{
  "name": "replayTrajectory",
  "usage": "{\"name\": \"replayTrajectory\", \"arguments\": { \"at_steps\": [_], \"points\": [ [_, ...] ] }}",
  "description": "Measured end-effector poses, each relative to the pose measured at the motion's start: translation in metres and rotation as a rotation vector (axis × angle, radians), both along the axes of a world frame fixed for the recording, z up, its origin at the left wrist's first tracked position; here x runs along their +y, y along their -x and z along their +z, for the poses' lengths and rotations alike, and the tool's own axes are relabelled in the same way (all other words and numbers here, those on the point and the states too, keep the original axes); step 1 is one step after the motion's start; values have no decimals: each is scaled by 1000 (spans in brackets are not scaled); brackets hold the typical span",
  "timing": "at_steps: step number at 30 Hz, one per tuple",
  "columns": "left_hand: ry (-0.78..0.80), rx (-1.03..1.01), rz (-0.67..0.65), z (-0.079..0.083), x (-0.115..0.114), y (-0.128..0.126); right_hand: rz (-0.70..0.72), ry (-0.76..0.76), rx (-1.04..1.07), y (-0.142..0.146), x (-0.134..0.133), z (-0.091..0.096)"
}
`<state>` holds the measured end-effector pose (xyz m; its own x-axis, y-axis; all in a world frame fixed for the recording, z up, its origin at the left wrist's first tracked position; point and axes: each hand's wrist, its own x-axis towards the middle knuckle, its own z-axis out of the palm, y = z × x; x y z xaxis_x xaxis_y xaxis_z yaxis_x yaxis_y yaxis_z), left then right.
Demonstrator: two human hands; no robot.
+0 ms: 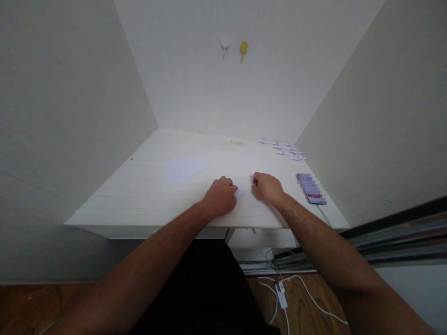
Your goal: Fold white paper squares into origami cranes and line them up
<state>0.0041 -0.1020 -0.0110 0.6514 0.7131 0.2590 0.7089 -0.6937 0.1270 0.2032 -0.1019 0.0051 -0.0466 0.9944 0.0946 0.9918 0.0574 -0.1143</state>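
Note:
A small piece of folded white paper (240, 192) lies on the white desk (139, 200) near its front edge. My left hand (220, 195) presses down on the paper with its fingers drawn together, hiding part of it. To the right, apart from the paper, my right hand (268, 187) rests on the desk as a closed fist. Nothing shows between its fingers. Flat white paper sheets (183, 168) lie beyond my left hand. Several folded paper cranes (284, 148) are grouped at the back right.
A phone (311, 190) with a cable (324, 215) lies near the right edge. Two hooks, one white (224, 42) and one yellow (243, 46), are on the back wall. Walls flank the desk. Below, a power strip (281, 295) and white cords lie on the wooden floor.

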Motion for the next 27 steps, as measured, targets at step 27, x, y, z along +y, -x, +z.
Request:
{"name": "replayTrajectory", "arguments": {
  "at_steps": [27],
  "points": [
    [62,-77,54,-7,-9,-16,10,55,133,13,16,-7]
  ]
}}
